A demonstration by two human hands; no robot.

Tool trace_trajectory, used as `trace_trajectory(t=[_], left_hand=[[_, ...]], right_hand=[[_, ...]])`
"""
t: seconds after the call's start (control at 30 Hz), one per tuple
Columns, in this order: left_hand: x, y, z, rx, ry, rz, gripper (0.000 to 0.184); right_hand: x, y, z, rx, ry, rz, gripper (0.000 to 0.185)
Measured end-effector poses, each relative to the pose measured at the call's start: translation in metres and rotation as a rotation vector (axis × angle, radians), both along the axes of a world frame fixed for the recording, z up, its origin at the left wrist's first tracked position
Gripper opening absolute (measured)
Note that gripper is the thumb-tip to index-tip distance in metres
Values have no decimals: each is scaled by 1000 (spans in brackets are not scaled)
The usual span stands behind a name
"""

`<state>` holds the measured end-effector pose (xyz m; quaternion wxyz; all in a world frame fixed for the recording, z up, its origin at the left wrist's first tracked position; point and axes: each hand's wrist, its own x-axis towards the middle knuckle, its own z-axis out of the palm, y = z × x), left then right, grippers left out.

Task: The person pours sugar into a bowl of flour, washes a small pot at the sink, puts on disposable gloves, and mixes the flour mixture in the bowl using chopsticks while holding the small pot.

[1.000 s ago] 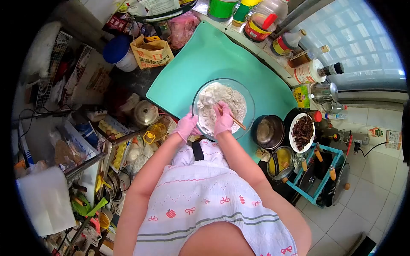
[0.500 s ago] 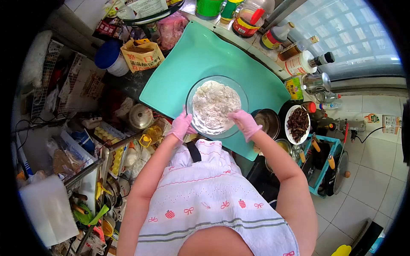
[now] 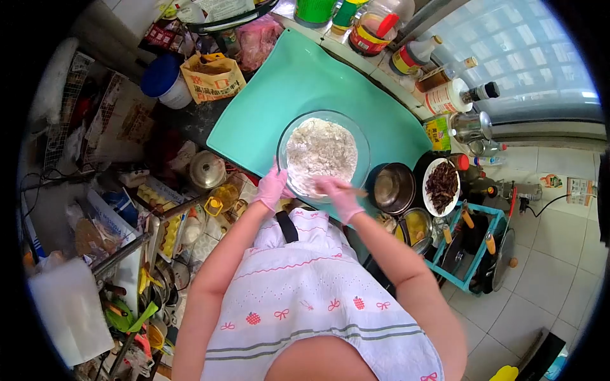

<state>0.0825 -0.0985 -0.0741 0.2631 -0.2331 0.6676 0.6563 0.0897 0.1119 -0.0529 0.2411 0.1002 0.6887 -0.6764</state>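
Note:
A clear glass bowl (image 3: 361,143) of white flour (image 3: 321,149), lumpy in places, sits on a green mat (image 3: 254,120). My left hand (image 3: 273,188), in a pink see-through glove, grips the bowl's near left rim. Over the near right rim is my right hand (image 3: 340,198), gloved the same way and blurred by motion. Its fingers are closed on what looks like chopsticks (image 3: 358,192), whose pale brown ends stick out to the right. The fingertips are at the near edge of the flour.
Right of the bowl stand a dark pot (image 3: 393,188), a pan of yellowish liquid (image 3: 416,227) and a white plate of dark brown pieces (image 3: 441,186). Bottles (image 3: 413,56) line the back ledge. A paper bag (image 3: 213,79) and a blue-lidded tub (image 3: 166,79) stand at the back left.
My right hand has moved left and a little nearer to me, along the bowl's near side. The flour's surface has shifted slightly. My left hand stays on the rim.

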Motion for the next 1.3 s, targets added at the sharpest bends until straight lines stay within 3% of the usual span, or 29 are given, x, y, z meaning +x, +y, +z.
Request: trace_trajectory(t=[0.03,0.13,0.23,0.4,0.53,0.63,0.73,0.83,0.93,1.0,1.1,1.2,1.3], left_hand=[[1,-1,-7,10,-5,5,44],[1,0,5,-17,-21,6,44],[1,4,5,-97,-21,13,44],[4,4,-26,-437,142,-84,49],[4,5,-31,-380,93,-59,56],[4,6,-33,-465,108,-109,60],[4,6,-21,-411,70,-117,65],[6,7,-46,-391,91,-111,65],[6,4,-47,-402,100,-140,65],[6,2,-36,-496,148,-186,66],[5,2,-36,-365,74,-161,66],[7,3,-38,-253,47,-92,66],[6,5,-20,-263,31,-99,65]], right_hand=[[6,-16,-18,-15,240,51,20],[-48,-42,1,160,150,459,20],[-72,-25,-30,863,1187,673,20],[-84,10,-5,1112,849,781,26],[-82,31,13,1029,452,658,27],[-68,38,15,752,119,423,22],[-38,31,-12,64,-82,261,20],[-31,-4,-15,288,684,505,18],[-58,-11,-21,621,949,809,22],[-75,-9,-24,711,1007,768,29],[-84,5,-20,822,1054,658,39],[-70,16,-2,684,431,414,25],[-44,30,-6,781,499,310,22]])
